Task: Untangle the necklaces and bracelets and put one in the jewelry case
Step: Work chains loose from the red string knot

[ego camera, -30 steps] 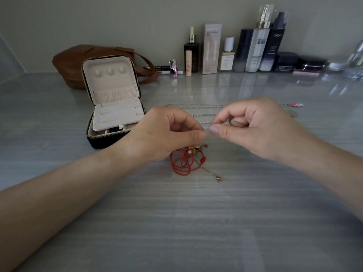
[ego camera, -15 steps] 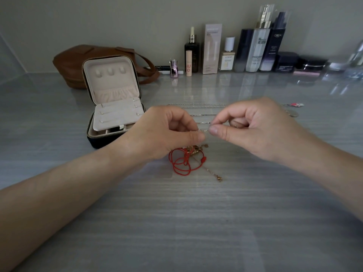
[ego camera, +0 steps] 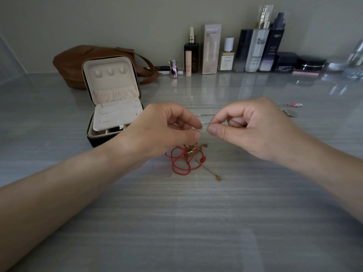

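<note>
A tangle of red cord bracelet and gold chain with charms hangs and lies on the grey table just below my hands. My left hand pinches the top of the tangle between thumb and fingers. My right hand pinches a fine strand a finger's width to the right of it. Behind my hands several thin silver necklaces lie stretched straight, one ending in a red-white pendant, another in a round disc. The open jewelry case stands left of my left hand, lid upright.
A brown leather bag lies behind the case. Cosmetic bottles and jars line the back wall from centre to right. Bare grey table stretches toward me.
The tangle has been lifted slightly and the red cord loops have shifted. Both hands stay pinched close together in nearly the same place.
</note>
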Motion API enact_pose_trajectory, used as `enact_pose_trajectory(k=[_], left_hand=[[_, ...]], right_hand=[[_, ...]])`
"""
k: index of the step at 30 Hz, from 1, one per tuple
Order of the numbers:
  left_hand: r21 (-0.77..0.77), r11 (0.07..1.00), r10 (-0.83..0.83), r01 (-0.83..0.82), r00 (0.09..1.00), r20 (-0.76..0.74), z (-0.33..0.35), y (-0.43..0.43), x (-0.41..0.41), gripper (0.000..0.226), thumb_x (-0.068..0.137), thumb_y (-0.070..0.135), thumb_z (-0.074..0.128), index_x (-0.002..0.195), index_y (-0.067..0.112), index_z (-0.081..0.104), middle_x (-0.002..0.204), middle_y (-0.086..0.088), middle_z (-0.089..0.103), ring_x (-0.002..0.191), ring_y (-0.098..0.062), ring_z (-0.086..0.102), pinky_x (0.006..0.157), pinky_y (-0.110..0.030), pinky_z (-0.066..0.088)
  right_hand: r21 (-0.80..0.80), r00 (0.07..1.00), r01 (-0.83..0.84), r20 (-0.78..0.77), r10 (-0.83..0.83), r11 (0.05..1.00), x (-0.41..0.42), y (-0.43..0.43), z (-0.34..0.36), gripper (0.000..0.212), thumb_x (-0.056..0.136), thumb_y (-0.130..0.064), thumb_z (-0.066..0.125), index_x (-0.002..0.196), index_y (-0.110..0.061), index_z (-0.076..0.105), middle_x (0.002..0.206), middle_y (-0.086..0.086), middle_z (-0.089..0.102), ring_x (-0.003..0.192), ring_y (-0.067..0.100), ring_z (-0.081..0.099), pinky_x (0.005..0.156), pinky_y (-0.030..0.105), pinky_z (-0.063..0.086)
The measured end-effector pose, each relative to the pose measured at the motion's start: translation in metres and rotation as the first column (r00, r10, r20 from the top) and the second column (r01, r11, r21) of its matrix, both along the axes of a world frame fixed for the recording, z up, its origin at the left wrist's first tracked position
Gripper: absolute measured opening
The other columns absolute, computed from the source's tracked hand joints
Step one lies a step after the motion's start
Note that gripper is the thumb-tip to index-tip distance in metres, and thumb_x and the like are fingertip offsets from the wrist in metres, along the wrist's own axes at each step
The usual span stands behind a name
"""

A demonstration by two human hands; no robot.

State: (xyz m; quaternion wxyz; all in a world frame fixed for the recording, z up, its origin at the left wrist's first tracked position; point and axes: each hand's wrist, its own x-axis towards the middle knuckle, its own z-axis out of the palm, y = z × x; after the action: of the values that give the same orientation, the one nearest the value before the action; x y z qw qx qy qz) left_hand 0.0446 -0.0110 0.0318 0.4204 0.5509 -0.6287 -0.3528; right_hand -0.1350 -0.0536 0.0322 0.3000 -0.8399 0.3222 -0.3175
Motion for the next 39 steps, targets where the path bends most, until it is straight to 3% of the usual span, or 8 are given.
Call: enact_pose_trajectory(k=[3, 5, 11, 18, 24, 28, 34, 39], left_hand=[[-0.014, 1.0, 0.017, -0.017, 1.0, 0.024, 0.0, 0.001, -0.001, 0.021, 0.052, 0.034, 0.073, 0.069, 0.022, 0.069, 0.066, -0.011, 0.067, 0.062, -0.014, 0.059, 0.068, -0.028, 0.049], [-0.022, 0.999, 0.029, -0.029, 0.999, 0.028, 0.0, 0.0, 0.0, 0.024, 0.053, 0.038, 0.069, 0.07, 0.021, 0.07, 0.061, -0.002, 0.068, 0.059, -0.01, 0.059, 0.065, -0.023, 0.05], [0.034, 0.999, 0.01, -0.01, 1.0, 0.015, -0.004, -0.003, 0.002, 0.013, 0.08, 0.006, 0.067, 0.08, 0.018, 0.07, 0.062, 0.006, 0.068, 0.06, -0.004, 0.063, 0.064, -0.014, 0.051], [0.004, 1.0, 0.029, -0.029, 0.999, -0.032, 0.003, 0.002, -0.002, 0.024, 0.053, 0.029, 0.072, 0.07, 0.013, 0.064, 0.057, 0.003, 0.065, 0.054, -0.008, 0.057, 0.056, -0.016, 0.047], [0.126, 0.992, 0.042, -0.029, 0.994, -0.098, 0.005, 0.003, -0.003, 0.003, 0.074, 0.016, 0.07, 0.072, 0.014, 0.067, 0.063, -0.002, 0.065, 0.056, -0.011, 0.056, 0.063, -0.025, 0.047], [0.165, 0.986, 0.045, -0.026, 0.993, -0.113, 0.005, 0.002, -0.004, 0.015, 0.083, 0.0, 0.061, 0.076, 0.012, 0.066, 0.061, -0.001, 0.065, 0.054, -0.01, 0.057, 0.057, -0.021, 0.048], [0.178, 0.984, 0.017, 0.01, 0.989, -0.147, 0.005, 0.004, -0.001, 0.016, 0.053, 0.026, 0.075, 0.065, 0.017, 0.07, 0.063, -0.007, 0.065, 0.059, -0.017, 0.057, 0.058, -0.025, 0.048], [0.204, 0.979, 0.036, -0.009, 0.991, -0.127, 0.007, 0.004, -0.002, 0.011, 0.077, 0.008, 0.068, 0.068, 0.014, 0.07, 0.062, -0.007, 0.066, 0.058, -0.015, 0.058, 0.059, -0.025, 0.052]], right_hand=[[-0.019, 1.0, -0.006, 0.016, 0.007, 1.0, 0.0, 0.001, 0.001, 0.008, 0.082, -0.028, 0.067, 0.075, -0.024, 0.068, 0.035, -0.009, 0.038, 0.036, 0.007, 0.03, 0.042, 0.016, 0.028], [-0.035, 0.999, -0.002, 0.036, 0.003, 0.999, 0.0, 0.001, 0.002, 0.009, 0.083, -0.025, 0.066, 0.074, -0.023, 0.068, 0.035, -0.009, 0.038, 0.035, 0.007, 0.032, 0.042, 0.011, 0.029], [-0.033, 0.993, 0.04, 0.111, -0.036, 0.999, -0.002, -0.002, 0.004, 0.015, 0.083, -0.02, 0.067, 0.069, -0.023, 0.065, 0.034, -0.008, 0.036, 0.033, 0.007, 0.029, 0.04, 0.007, 0.025], [-0.009, 0.998, 0.055, 0.021, -0.055, 0.998, -0.001, 0.001, 0.002, 0.006, 0.08, -0.026, 0.069, 0.074, -0.022, 0.069, 0.059, -0.006, 0.064, 0.045, 0.011, 0.051, 0.046, 0.021, 0.042], [0.036, 0.989, 0.12, 0.078, -0.122, 0.992, -0.002, -0.001, 0.002, 0.01, 0.078, -0.031, 0.066, 0.068, -0.027, 0.066, 0.083, 0.006, 0.071, 0.046, 0.027, 0.046, 0.048, 0.021, 0.038], [0.091, 0.992, 0.095, 0.073, -0.102, 0.991, -0.002, 0.001, 0.005, 0.014, 0.086, -0.018, 0.063, 0.072, -0.021, 0.064, 0.069, -0.008, 0.07, 0.042, -0.003, 0.049, 0.043, 0.004, 0.033], [0.079, 0.996, 0.075, 0.042, -0.079, 0.994, -0.002, 0.001, 0.004, 0.008, 0.082, -0.025, 0.066, 0.076, -0.02, 0.068, 0.066, 0.005, 0.066, 0.053, 0.014, 0.052, 0.049, 0.016, 0.039], [0.067, 1.0, 0.0, 0.021, -0.001, 0.998, -0.001, 0.002, 0.003, 0.007, 0.077, -0.027, 0.071, 0.075, -0.019, 0.07, 0.048, 0.005, 0.047, 0.047, 0.011, 0.041, 0.049, 0.019, 0.037]])
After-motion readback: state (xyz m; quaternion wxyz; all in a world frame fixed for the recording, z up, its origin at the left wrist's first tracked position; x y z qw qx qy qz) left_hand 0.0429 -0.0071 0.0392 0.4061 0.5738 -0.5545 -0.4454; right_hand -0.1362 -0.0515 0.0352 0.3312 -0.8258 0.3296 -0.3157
